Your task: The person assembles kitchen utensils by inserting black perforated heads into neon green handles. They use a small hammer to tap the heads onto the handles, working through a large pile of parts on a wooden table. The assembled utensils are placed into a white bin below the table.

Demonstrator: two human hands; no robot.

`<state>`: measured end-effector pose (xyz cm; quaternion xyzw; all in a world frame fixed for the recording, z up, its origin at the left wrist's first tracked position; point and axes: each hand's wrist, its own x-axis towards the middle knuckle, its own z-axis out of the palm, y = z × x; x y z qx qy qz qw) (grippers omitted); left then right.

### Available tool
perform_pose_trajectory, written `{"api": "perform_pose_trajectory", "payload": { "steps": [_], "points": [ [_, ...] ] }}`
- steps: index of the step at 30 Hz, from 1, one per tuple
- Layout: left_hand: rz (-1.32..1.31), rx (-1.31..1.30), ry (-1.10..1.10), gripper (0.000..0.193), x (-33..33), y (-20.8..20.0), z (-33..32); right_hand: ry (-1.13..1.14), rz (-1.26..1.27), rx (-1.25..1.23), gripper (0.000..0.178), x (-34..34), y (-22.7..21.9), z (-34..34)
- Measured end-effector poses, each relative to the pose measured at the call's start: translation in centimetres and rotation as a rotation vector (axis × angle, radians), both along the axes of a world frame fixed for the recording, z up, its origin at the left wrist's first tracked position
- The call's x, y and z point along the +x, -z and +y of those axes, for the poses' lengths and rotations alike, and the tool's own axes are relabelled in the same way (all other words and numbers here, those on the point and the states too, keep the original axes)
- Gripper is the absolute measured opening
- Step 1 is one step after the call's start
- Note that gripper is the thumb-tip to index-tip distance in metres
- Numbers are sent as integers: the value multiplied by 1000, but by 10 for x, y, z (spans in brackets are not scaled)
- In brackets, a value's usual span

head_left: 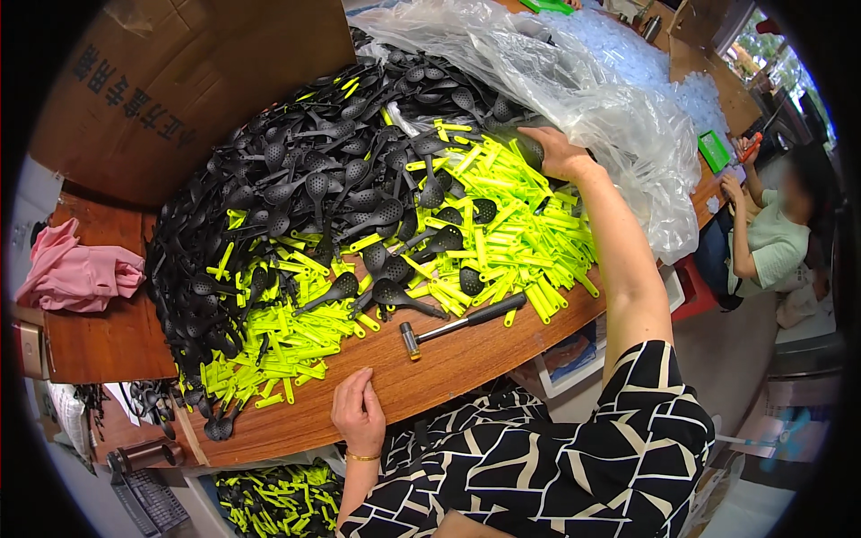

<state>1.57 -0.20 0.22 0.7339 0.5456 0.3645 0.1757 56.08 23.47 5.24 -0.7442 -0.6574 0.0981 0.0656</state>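
My right hand (558,154) reaches to the far side of the heap, its fingers closed around the rounded dark bowl of a black spoon (531,151). The spoon's other end is hidden. My left hand (360,414) rests at the near table edge, fingers stretched and holding nothing. Between the hands lie many loose yellow-green handles (516,229), with a second spread of them at left. Black perforated spoons (381,213) are piled high behind and among the handles. A hammer (462,323) with a black grip and metal head lies on the wooden table (448,359) in front of the handles.
A large cardboard box (197,81) stands behind the pile at left. Clear plastic sheeting (619,117) drapes the far right. Below the near edge sits a bin of spoons and handles (278,502). Pink cloth (76,269) lies at left. A co-worker (776,233) sits at right.
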Motion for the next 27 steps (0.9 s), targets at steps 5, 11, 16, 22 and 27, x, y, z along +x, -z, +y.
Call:
{"api": "perform_pose_trajectory", "payload": {
  "steps": [5,11,16,22,27],
  "points": [
    [0,28,-18,22,-1,2,-1,-80,-38,252,51,-53,-23,23],
    [-5,31,-16,22,-1,0,-2,-235,53,348,51,-159,-40,65],
    [-23,39,-10,22,-3,0,-2,-283,44,361,57,-216,-26,73],
    [-63,15,-11,21,-4,0,-3,-479,316,564,56,-182,-16,66],
    [-64,14,2,21,-5,-1,-3,-422,372,527,32,-150,-35,30]
  ]
}}
